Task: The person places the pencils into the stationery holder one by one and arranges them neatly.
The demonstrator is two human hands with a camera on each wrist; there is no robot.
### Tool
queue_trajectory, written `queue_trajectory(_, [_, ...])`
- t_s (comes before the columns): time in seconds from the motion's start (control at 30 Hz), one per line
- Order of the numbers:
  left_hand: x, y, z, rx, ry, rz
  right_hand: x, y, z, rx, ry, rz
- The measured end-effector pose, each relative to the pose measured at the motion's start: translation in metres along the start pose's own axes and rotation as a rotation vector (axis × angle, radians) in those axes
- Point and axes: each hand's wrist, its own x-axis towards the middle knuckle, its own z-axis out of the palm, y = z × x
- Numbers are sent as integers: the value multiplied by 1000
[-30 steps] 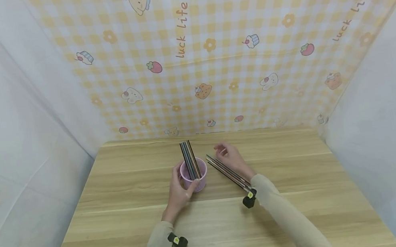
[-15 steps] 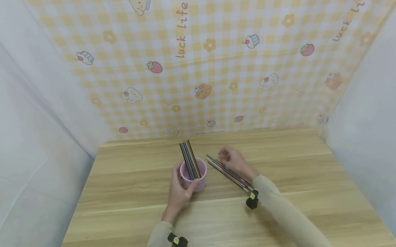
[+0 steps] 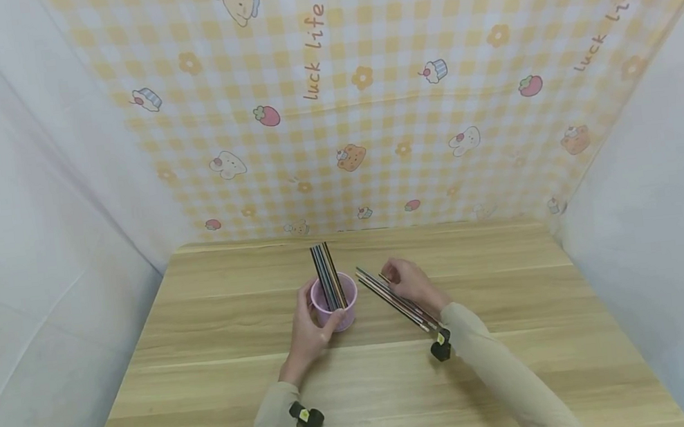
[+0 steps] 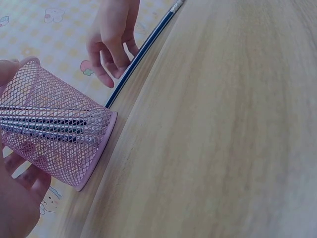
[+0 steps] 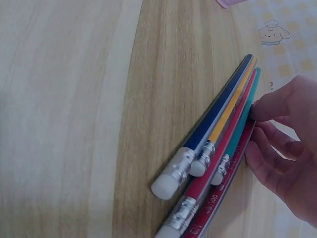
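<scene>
My left hand (image 3: 307,335) grips a pink mesh pencil cup (image 3: 347,319) from its near left side, thumb at the front. Several pencils (image 3: 326,278) lean in the cup, dark, blue and tan. Right of it, my right hand (image 3: 413,286) pinches a dark red printed pencil (image 5: 210,208) between thumb and fingers. Beside that pencil on the tabletop lie a dark blue pencil (image 5: 215,111), a yellow pencil (image 5: 230,113), another red pencil (image 5: 210,171) and a green pencil (image 5: 243,119). Their white erasers point toward me. The held pencil's far end is partly hidden by my fingers.
Everything stands on a wood-grain table (image 3: 208,367). A yellow checked cloth (image 3: 370,127) with cartoon prints hangs behind its far edge. White cloth walls (image 3: 41,273) flank both sides. Both sleeves carry a small black wrist camera (image 3: 309,419).
My right hand has come down slightly right and toward me onto the loose pencils, its fingers closing on one, whose far end has shifted right of the others. My left hand and the cup stay put.
</scene>
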Motion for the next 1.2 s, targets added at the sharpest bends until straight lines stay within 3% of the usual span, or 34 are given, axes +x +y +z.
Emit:
queue_trajectory(0.2, [0,2,-1,19,-4,0,-1,-3,-4,-20,-36,39])
queue_trajectory(0.43, [0,-33,6,4,31,0,0,-7,-5,-113,-62,45])
queue_trajectory(0.53, [0,-38,6,3,33,-5,1,-9,-6,-118,-69,38])
queue_trajectory(0.8, [0,-39,5,8,23,-15,0,-9,-12,-6,-74,38])
queue_trajectory(1.2, [0,-42,5,11,27,-8,4,-19,-31,116,67,-115])
